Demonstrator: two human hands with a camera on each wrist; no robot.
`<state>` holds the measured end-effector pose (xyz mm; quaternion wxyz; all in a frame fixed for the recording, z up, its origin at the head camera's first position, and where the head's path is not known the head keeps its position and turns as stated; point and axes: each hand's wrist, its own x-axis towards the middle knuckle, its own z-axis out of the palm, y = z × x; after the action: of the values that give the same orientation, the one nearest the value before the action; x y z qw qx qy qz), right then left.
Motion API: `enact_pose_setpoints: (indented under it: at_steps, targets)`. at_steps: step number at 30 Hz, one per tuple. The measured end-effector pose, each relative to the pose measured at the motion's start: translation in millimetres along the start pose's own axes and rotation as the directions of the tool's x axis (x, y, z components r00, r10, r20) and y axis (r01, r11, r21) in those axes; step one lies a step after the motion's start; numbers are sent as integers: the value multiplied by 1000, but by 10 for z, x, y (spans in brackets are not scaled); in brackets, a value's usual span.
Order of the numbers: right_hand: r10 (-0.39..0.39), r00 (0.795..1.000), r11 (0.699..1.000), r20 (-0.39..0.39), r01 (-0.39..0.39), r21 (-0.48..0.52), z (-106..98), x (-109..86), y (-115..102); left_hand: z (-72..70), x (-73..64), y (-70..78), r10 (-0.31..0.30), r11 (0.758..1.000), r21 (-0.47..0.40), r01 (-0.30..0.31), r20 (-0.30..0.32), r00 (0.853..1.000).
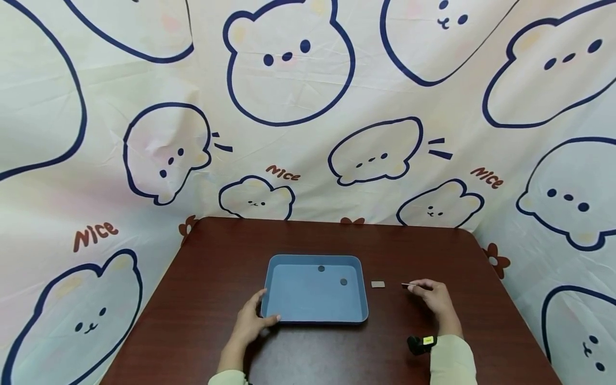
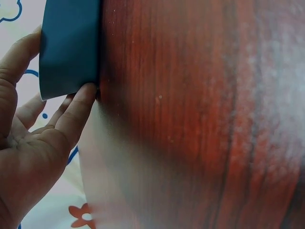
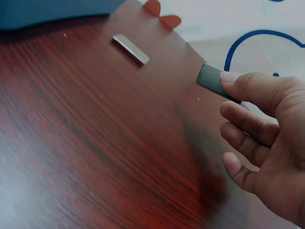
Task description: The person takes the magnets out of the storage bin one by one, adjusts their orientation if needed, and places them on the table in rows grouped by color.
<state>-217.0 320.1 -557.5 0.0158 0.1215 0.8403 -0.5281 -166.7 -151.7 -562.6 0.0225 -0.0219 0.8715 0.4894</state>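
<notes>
My left hand (image 1: 249,322) holds the near left corner of a shallow blue tray (image 1: 315,315), thumb at the front and fingers along the left side. The left wrist view shows fingertips against the tray's outer wall (image 2: 71,52). Inside the tray lie two small grey discs, one disc (image 1: 321,269) toward the back and another disc (image 1: 344,282) to the right. Right of the tray, my right hand (image 1: 433,297) pinches a small flat rectangular metal piece (image 3: 209,78) above the table. A similar rectangular piece (image 1: 377,284) lies on the table between tray and hand.
Everything rests on a dark reddish-brown wooden table (image 1: 231,240). A pale cloth (image 1: 308,149) printed with bear outlines hangs behind and beside it. A black device with a yellow label (image 1: 421,344) is at the right wrist.
</notes>
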Motion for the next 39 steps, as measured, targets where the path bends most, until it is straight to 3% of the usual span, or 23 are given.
enact_pose_setpoints:
  at_steps: [11, 20, 25, 30, 35, 39]
  targets:
    - [57, 998, 994, 20, -55, -93, -125, 54, 74, -2, -7, 12, -6, 1000, -2, 6, -4, 1000]
    - [40, 999, 990, 32, -35, -136, -195, 142, 149, 9, -8, 18, -10, 1000, -3, 10, -4, 1000]
    - [-20, 996, 959, 91, 45, -280, -270, 219, 148, 0, -2, 22, -13, 1000, 5, 13, -10, 1000]
    - [-15, 986, 923, 165, 77, -376, -332, 277, 78, -12, 6, 28, -14, 1000, 23, 14, -19, 1000]
    - [17, 980, 903, 199, 70, -425, -375, 306, 17, -11, 12, 31, -11, 1000, 26, 11, -18, 1000]
    - [-3, 980, 895, 198, 91, -437, -388, 322, -4, -10, 14, 41, -6, 1000, 21, 6, -17, 1000]
